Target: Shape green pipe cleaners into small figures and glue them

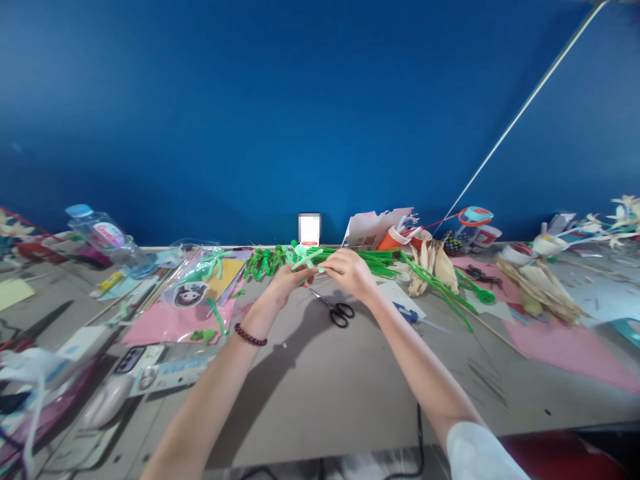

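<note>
My left hand [289, 283], below a dark red bead bracelet, is closed on a light green fuzzy pipe cleaner [308, 259] with several short arms sticking out. My right hand [350, 272] pinches at the same piece from the other side, fingertips nearly meeting those of the left. Black-handled scissors [341, 315] lie on the table just under the hands, blades pointing up and left. Behind the hands rests a bundle of green stems [383, 261], beside a row of small green pipe cleaner shapes [265, 262].
At left are a plastic bottle [103, 230], a clear bag [186, 272] over pink paper and a glue gun-like white tool [107, 400]. On the right lie dried husks [444, 270], a blue-handled tool [406, 313] and pink sheets [565, 347]. A lit phone screen [309, 228] stands against the blue wall.
</note>
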A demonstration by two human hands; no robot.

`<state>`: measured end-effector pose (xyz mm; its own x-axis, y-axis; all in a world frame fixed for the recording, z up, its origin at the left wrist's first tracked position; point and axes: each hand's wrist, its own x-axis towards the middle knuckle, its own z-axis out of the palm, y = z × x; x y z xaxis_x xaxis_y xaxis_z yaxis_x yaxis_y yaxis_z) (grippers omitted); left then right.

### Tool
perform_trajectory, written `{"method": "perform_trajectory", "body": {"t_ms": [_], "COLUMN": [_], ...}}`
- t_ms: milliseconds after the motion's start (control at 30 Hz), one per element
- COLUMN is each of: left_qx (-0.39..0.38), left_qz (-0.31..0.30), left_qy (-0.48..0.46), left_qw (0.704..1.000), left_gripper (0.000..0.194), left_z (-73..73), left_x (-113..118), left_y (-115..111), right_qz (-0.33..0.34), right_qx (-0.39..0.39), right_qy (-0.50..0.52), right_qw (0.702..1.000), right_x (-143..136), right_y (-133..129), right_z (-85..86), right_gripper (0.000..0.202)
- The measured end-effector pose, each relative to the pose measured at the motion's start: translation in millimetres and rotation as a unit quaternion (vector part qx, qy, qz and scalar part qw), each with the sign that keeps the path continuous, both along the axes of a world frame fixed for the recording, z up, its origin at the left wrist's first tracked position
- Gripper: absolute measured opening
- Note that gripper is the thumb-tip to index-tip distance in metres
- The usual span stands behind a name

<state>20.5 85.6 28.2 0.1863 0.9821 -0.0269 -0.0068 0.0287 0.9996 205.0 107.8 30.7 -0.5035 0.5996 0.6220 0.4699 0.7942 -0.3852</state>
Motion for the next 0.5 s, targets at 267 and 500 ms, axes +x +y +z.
{"method": "perform_trajectory", "body": {"t_ms": [267,500], "left_qx": [0.086,0.179], "left_qz": [0.039,0.086], "left_qy": [0.049,0.134], "left_qw": [0.994,0.971], "left_gripper": [0.023,0.023], "left_z": [-4.7,-5.4], "left_x": [5,5], "left_y": [2,-1], "right_qz": [-0.06,-0.039], "right_qx": [-0.214,-0.556], "right_qy": [0.197,0.365], "right_qw": [0.955,0.746], "right_x": [-14,-19], "right_y": [-6,3], "right_z": [-4.7,-11.7], "right_gripper": [0.017,0.01]}}
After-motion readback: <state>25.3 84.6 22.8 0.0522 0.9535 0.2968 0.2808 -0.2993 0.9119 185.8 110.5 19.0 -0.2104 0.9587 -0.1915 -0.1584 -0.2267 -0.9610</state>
